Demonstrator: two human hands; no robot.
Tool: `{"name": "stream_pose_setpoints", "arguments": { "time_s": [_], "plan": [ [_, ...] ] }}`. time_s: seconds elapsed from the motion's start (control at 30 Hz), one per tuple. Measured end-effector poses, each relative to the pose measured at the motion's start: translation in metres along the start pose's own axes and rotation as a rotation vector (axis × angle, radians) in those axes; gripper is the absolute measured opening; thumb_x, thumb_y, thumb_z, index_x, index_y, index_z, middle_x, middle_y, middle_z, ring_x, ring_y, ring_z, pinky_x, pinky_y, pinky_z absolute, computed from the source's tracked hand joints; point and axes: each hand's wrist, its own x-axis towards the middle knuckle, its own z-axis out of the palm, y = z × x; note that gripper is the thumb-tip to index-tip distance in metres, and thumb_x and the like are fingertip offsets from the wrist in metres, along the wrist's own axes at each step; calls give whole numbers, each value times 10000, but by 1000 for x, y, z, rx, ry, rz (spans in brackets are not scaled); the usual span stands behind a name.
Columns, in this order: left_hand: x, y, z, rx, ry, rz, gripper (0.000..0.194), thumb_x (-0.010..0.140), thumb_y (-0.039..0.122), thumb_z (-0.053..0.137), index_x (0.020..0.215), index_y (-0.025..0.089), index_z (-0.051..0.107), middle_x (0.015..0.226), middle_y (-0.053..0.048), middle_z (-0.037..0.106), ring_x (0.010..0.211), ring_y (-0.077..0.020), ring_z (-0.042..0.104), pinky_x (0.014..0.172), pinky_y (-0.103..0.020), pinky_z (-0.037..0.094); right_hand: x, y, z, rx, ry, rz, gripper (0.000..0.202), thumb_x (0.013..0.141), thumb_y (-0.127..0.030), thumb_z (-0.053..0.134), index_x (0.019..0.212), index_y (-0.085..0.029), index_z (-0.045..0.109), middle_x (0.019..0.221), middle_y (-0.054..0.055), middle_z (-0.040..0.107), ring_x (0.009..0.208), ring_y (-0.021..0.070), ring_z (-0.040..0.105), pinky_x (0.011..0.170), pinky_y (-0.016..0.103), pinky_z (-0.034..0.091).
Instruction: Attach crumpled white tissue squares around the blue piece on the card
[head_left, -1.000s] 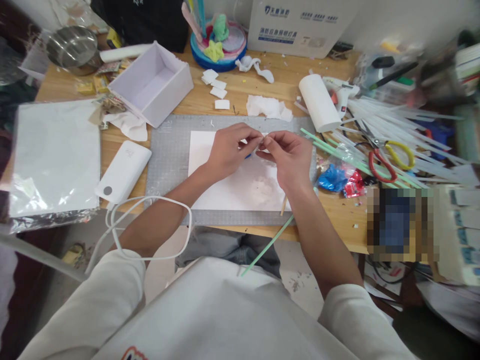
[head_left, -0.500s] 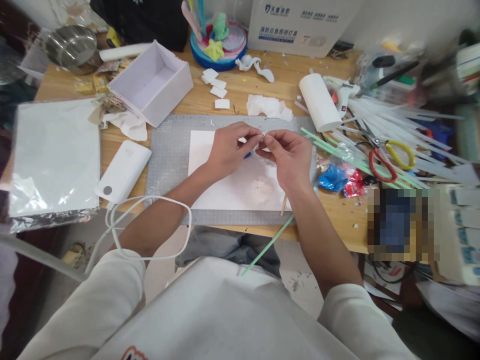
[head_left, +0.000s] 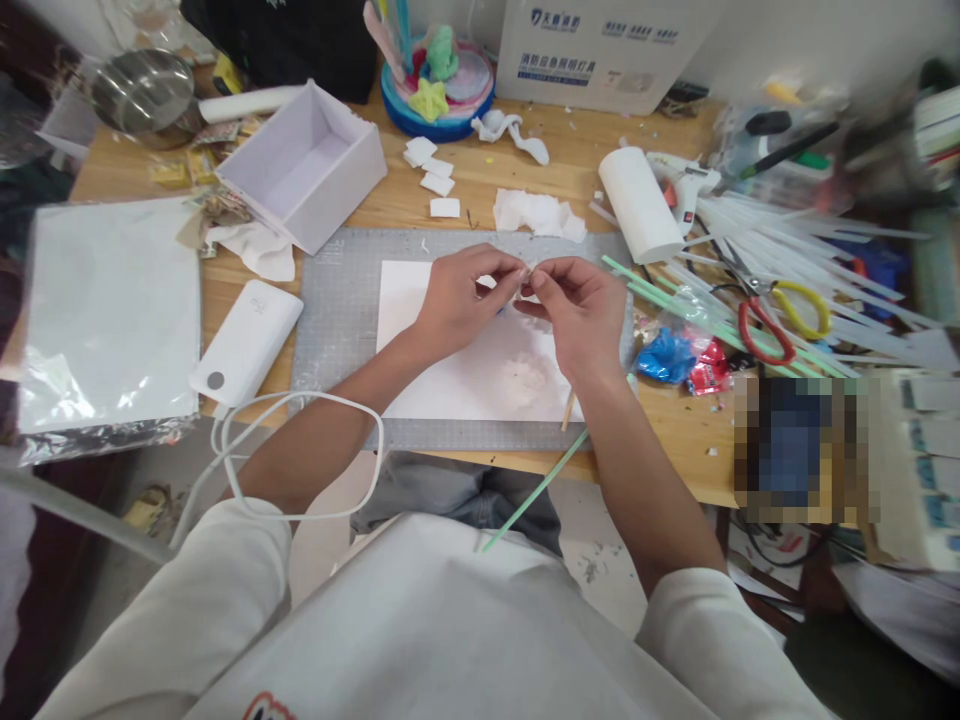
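Observation:
My left hand (head_left: 466, 300) and my right hand (head_left: 585, 312) meet fingertip to fingertip above a white sheet (head_left: 442, 385). Thumb and forefinger are pinched on both sides around something small and pale, too hidden by the fingers to name. A bit of blue shows just under the left fingertips. On the sheet below lies a flat, whitish lumpy patch (head_left: 523, 378). Near my right wrist a thin wooden stick (head_left: 568, 411) rests at the sheet's edge, and a light green strip (head_left: 536, 492) slants over the table edge towards my lap.
A grey cutting mat (head_left: 334, 300) lies beneath the sheet. Left are a white power bank (head_left: 249, 340) with a looped cable and a lilac open box (head_left: 337, 185). Right are a white roll (head_left: 640, 205), a glue gun (head_left: 686, 190), scissors (head_left: 765, 325) and many plastic strips (head_left: 802, 250).
My fingertips have shifted very slightly around the small piece, and less blue shows beneath them. Everything else stays where it was.

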Motion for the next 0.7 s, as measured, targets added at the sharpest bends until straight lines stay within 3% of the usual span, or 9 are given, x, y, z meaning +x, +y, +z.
{"name": "stream_pose_setpoints", "arguments": {
  "time_s": [0.37,0.7],
  "plan": [
    [2,-4,-5,-25,-61,-25,178,915,299,654,897,183,787,862,-50,781,792,-125,710,641,-196,547,-3,-7,-2,-293,54,-169,73,860,-275,690,796,-242,702,769,-1,702,728,156,672,690,314,602],
    [1,-4,-4,-11,-31,-6,137,884,249,669,834,179,775,813,-40,769,754,-120,697,628,-198,544,-3,-3,-2,-235,38,-145,66,838,-279,714,803,-225,727,742,-7,712,697,145,685,684,311,611]
  ]
}}
